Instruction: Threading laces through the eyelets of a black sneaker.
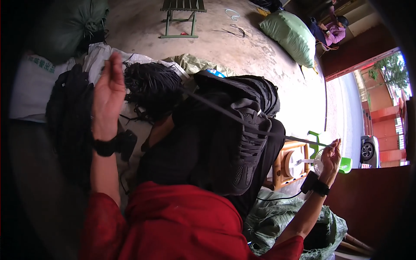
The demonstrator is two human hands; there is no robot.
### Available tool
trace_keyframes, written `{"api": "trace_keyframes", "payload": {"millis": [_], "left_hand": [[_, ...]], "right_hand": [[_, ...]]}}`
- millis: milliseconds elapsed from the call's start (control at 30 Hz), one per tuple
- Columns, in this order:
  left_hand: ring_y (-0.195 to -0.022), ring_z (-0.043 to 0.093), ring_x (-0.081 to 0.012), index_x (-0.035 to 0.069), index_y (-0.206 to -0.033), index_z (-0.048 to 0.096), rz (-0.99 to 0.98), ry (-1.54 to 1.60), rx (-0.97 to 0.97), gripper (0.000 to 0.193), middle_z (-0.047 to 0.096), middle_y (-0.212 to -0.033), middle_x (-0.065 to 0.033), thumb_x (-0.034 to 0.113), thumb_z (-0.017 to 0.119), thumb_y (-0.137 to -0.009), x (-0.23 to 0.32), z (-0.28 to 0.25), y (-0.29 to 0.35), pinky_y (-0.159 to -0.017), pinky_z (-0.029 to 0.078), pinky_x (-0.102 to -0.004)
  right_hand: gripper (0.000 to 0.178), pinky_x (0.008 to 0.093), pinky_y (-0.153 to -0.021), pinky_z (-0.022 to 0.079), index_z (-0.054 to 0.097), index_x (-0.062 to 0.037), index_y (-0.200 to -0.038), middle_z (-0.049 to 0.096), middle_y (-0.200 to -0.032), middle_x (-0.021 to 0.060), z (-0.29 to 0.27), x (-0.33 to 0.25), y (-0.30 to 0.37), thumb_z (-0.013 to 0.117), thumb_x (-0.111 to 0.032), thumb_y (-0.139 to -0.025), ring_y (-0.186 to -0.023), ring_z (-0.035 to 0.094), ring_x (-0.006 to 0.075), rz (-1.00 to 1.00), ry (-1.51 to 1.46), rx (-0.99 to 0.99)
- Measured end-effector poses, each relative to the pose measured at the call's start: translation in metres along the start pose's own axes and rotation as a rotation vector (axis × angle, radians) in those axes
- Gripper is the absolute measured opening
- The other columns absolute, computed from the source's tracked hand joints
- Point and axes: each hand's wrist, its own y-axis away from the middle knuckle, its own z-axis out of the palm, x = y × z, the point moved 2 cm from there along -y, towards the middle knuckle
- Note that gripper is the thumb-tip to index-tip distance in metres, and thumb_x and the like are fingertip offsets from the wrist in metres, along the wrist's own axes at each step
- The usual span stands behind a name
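Observation:
A black mesh sneaker (246, 151) lies on my lap, its toe toward me, with dark laces crossing its front. My right hand (331, 157), held out at the right, pinches a dark flat shoelace (216, 108). That lace stretches taut over the sneaker and runs back to the left, toward a heap of black laces (152, 84). Raised at the left beside this heap, my left hand (110, 89) holds nothing, its fingers stretched out. More black shoes or dark cloth (225, 84) lie just beyond the sneaker; I cannot tell which.
White sacks (37, 93) and a dark bundle (71, 102) lie left. A folding stool (182, 17) stands ahead, a stuffed green sack (289, 38) far right. On my right are a wooden stand with a fan (294, 164) and a green woven sack (277, 216). A person (334, 32) sits far off.

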Motion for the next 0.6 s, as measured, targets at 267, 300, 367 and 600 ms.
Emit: {"api": "trace_keyframes", "payload": {"millis": [267, 300, 367, 600], "left_hand": [[-0.055, 0.039, -0.0065, -0.001, -0.129, 0.050, -0.203, -0.072, -0.068, 0.037, 0.058, -0.082, -0.0006, 0.019, 0.053, -0.099, 0.018, -0.054, 0.004, -0.053, 0.034, -0.0197], [-0.052, 0.036, -0.0051, -0.001, -0.128, 0.051, -0.180, -0.320, -0.044, 0.035, 0.057, -0.081, -0.0001, 0.020, 0.053, -0.099, 0.007, -0.055, 0.004, -0.050, 0.031, -0.0191], [-0.048, 0.031, -0.0026, 0.002, -0.123, 0.055, -0.124, -0.746, -0.015, 0.032, 0.057, -0.079, 0.0006, 0.021, 0.053, -0.098, -0.035, -0.033, 0.015, -0.046, 0.027, -0.0184], [-0.068, 0.064, -0.0135, 0.002, -0.092, 0.064, 0.156, -1.421, -0.659, 0.010, 0.066, -0.075, -0.0068, 0.010, 0.059, -0.091, -0.178, 0.036, 0.046, -0.060, 0.050, -0.0269]], "right_hand": [[0.036, 0.0170, -0.053, 0.044, 0.051, -0.0050, -0.132, 0.053, -0.073, 0.0002, 0.103, 0.077, 0.040, 0.052, -0.009, -0.097, -0.057, 0.047, 0.0035, -0.168, 0.597, -0.021], [0.038, 0.0181, -0.052, 0.041, 0.048, -0.0053, -0.135, 0.053, -0.073, -0.0006, 0.124, 0.094, 0.051, 0.052, -0.012, -0.098, -0.057, 0.046, 0.0031, -0.242, 0.891, -0.107], [0.040, 0.0199, -0.050, 0.035, 0.048, -0.0054, -0.136, 0.050, -0.069, -0.0021, 0.167, 0.131, 0.072, 0.052, -0.016, -0.098, -0.057, 0.043, 0.0029, -0.356, 1.339, -0.255], [0.014, 0.0242, -0.052, 0.042, 0.071, -0.0042, -0.099, 0.060, -0.062, 0.0010, 0.231, 0.238, 0.085, 0.061, -0.006, -0.088, -0.056, 0.052, 0.0061, -0.105, 1.799, -0.591]]}}
